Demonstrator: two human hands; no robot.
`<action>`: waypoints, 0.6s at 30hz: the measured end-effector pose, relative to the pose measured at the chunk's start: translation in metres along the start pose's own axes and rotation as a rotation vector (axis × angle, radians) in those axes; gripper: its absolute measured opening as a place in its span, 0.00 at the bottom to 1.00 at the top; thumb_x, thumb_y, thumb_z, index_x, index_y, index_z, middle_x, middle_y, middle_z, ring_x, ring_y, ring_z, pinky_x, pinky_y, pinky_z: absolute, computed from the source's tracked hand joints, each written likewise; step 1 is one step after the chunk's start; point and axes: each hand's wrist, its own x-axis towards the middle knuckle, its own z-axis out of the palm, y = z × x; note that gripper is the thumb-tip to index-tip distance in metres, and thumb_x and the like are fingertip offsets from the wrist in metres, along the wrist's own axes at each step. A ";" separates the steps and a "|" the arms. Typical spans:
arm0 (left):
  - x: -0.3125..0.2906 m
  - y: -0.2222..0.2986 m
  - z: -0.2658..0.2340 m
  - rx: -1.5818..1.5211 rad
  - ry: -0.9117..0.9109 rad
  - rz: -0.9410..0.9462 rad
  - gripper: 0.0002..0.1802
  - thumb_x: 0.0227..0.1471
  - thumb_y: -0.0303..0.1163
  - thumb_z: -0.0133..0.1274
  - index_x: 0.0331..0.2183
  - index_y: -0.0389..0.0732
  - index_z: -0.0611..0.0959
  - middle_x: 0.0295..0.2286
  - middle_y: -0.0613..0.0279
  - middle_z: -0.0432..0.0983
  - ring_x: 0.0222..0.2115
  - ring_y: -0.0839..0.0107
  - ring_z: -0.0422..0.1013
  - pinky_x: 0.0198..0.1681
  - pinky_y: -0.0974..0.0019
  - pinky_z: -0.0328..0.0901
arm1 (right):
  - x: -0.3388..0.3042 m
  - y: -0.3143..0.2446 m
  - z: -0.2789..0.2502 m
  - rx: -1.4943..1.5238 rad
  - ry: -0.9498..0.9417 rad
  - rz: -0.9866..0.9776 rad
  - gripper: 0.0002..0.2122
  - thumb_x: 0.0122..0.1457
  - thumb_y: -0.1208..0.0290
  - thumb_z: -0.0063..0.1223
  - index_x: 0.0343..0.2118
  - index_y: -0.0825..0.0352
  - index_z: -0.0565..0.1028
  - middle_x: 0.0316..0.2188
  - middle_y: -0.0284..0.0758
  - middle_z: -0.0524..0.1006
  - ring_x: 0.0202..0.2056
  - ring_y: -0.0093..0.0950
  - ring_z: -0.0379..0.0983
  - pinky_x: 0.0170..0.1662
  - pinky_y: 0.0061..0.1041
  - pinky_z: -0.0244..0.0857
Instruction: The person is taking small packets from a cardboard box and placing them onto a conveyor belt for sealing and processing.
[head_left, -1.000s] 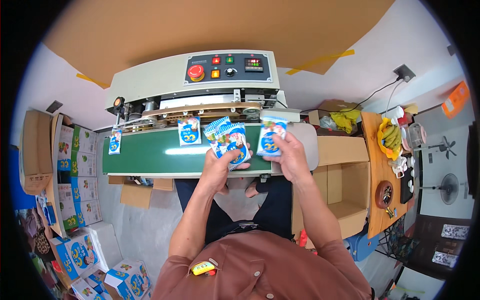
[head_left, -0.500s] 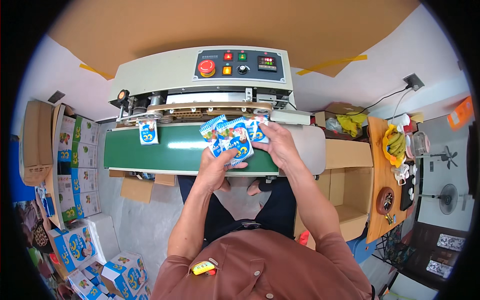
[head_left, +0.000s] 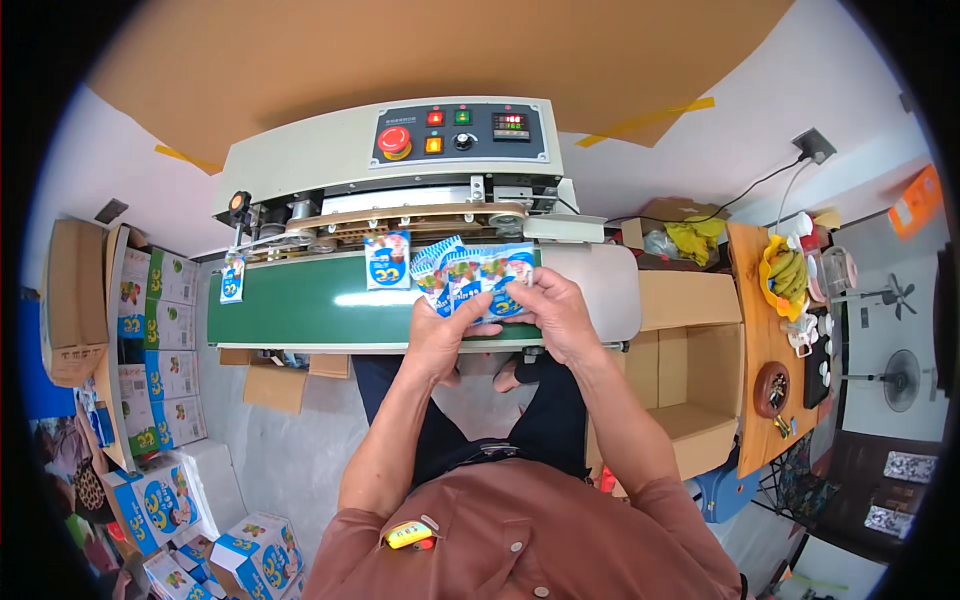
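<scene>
Over the green conveyor belt (head_left: 300, 318) of a band sealing machine (head_left: 300, 152), my left hand (head_left: 438, 338) is closed on a fan of small blue-and-white packets (head_left: 462, 278). The thumb presses across their front. My right hand (head_left: 562, 315) pinches the rightmost packet (head_left: 510, 266) of the group by its edge, thumb in front. Another packet (head_left: 387, 265) hangs by its top edge from the sealer's band, left of my hands. Farther left, one more packet (head_left: 232, 280) is at the outlet end of the machine.
The control panel (head_left: 460, 136) has lit buttons and a red stop knob. Stacked cartons (head_left: 175, 330) and printed boxes (head_left: 255, 555) stand at the left. At the right are an open cardboard box (head_left: 690, 375) and a wooden table (head_left: 750, 440) with bananas (head_left: 792, 285).
The packet that was in my right hand now hangs in the sealer's band. The earlier packet there has travelled left. My right hand has come back to the fanned packets and grips another.
</scene>
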 end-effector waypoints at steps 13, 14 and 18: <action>0.001 0.004 -0.015 -0.140 0.029 -0.032 0.19 0.54 0.29 0.57 0.47 0.33 0.75 0.39 0.57 0.78 0.37 0.64 0.79 0.33 0.66 0.78 | 0.008 -0.015 -0.019 0.012 0.277 0.028 0.14 0.63 0.70 0.52 0.48 0.72 0.71 0.40 0.36 0.78 0.40 0.26 0.78 0.38 0.27 0.77; 0.000 0.005 -0.014 -0.098 0.046 -0.028 0.19 0.54 0.29 0.58 0.47 0.33 0.75 0.39 0.57 0.78 0.37 0.65 0.79 0.33 0.67 0.78 | 0.012 -0.015 -0.018 0.011 0.275 0.031 0.14 0.63 0.70 0.52 0.48 0.72 0.71 0.40 0.36 0.78 0.40 0.26 0.78 0.38 0.27 0.77; -0.002 0.007 -0.014 -0.037 0.122 -0.027 0.20 0.52 0.28 0.60 0.46 0.34 0.77 0.39 0.58 0.79 0.35 0.69 0.78 0.30 0.69 0.77 | 0.028 -0.016 -0.010 -0.027 0.250 0.068 0.14 0.64 0.69 0.52 0.47 0.73 0.72 0.41 0.38 0.78 0.41 0.27 0.77 0.40 0.28 0.77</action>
